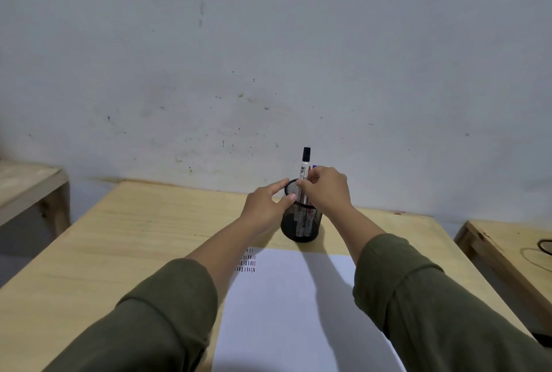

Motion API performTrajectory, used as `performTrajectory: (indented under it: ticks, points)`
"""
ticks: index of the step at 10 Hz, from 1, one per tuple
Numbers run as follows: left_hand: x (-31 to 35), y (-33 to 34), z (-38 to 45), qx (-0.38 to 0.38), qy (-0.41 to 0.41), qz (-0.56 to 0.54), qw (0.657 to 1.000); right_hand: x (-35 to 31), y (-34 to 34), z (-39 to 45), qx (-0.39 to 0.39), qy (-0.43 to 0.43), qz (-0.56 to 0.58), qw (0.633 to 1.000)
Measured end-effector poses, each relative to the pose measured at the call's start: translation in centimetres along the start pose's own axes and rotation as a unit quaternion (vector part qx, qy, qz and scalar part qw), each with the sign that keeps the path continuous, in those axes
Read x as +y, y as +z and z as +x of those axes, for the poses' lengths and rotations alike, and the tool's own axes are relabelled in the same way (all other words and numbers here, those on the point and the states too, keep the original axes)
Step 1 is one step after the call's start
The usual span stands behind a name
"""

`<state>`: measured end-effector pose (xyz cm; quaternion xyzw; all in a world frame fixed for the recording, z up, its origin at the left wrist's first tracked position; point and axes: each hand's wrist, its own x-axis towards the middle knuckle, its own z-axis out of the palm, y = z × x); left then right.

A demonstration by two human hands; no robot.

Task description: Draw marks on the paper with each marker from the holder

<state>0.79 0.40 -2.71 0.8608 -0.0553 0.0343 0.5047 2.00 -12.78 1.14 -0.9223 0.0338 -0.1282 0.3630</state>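
Note:
A black mesh holder stands on the wooden table just beyond a white sheet of paper. My left hand grips the holder's rim from the left. My right hand pinches a white marker with a black cap, which stands upright with its lower end inside the holder. A blue cap peeks out behind my right fingers. Several short black, red and blue strokes sit in rows at the paper's far left corner.
The wooden table stands against a pale wall. A second wooden table is at the left. A third at the right carries a dark cable loop.

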Motion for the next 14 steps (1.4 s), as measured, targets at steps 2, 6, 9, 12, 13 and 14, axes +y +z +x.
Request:
performTrajectory:
  ticks: [2,6,9,12,13,14]
  points:
    - [-0.1,-0.2,0.2,-0.010,-0.009,-0.013,1.000,-0.2,0.7,0.5,-0.016,0.030,-0.027,0.999]
    - [0.1,-0.2,0.4,-0.008,-0.014,-0.018,1.000,-0.9,1.3,1.0,-0.039,0.082,-0.107,0.990]
    - [0.2,-0.1,0.5,0.003,-0.019,-0.018,1.000,-1.2,1.4,1.5,-0.044,0.090,-0.151,0.983]
    - [0.3,-0.2,-0.5,0.033,-0.007,0.012,0.999,-0.1,0.0,0.0,0.025,0.025,-0.024,0.999]
    - [0.7,-0.6,-2.0,0.087,-0.011,-0.043,0.995,-0.2,-2.0,-3.9,0.038,-0.018,0.072,0.997]
    - [1.6,-0.6,-6.6,0.102,0.004,-0.106,0.989,1.4,-4.0,-9.9,-0.001,-0.039,0.127,0.991]
